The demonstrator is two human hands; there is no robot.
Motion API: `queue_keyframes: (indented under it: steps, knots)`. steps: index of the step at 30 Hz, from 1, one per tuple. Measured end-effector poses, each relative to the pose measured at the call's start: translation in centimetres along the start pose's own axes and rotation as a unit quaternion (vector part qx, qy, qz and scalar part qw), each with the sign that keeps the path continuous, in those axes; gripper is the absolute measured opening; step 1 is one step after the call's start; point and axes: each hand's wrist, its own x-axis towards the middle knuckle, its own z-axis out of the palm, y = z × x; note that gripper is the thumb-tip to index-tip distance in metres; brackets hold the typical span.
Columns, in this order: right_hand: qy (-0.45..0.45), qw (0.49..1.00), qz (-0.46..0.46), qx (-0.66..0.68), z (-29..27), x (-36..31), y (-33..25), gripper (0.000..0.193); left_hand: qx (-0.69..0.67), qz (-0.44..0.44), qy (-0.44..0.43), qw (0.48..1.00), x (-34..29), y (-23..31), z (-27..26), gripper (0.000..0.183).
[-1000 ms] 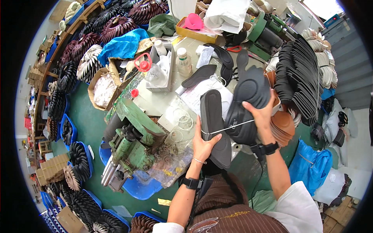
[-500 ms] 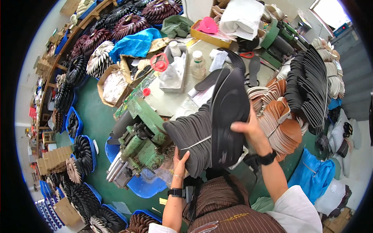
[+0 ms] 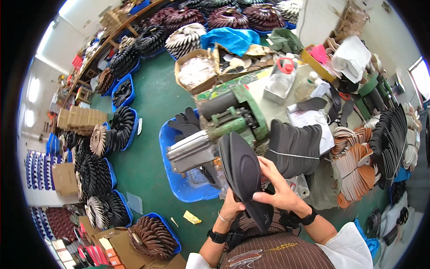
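Our hands [image 3: 281,192] pinch the black insoles [image 3: 243,168] by their edges, the best hold on likely light, bendy pieces.

I wear a brown pinstriped apron [image 3: 273,256] with yellow stitching [image 3: 283,246], white short sleeves [image 3: 347,246], black wrist straps [image 3: 218,236] and a thin left bracelet [image 3: 223,218].

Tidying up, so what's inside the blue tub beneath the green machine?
Dark insole-shaped pieces show in the blue tub; the green machine overhangs it, so whatever lies beneath the machine can't be seen.
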Motion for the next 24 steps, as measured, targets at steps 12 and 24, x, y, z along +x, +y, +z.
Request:
queue_keyframes:
  steps: [12,24]
  knots:
    - [0.148,0.978,0.049,0.142,19.8,4.6,0.4,0.053,0.079,0.192,0.226,0.952,-8.4,6.7,-10.4,0.065]
    - [0.239,0.934,-0.012,0.266,24.2,6.2,3.9,0.053,-0.132,0.156,0.168,0.964,-11.1,10.5,-16.4,0.065]
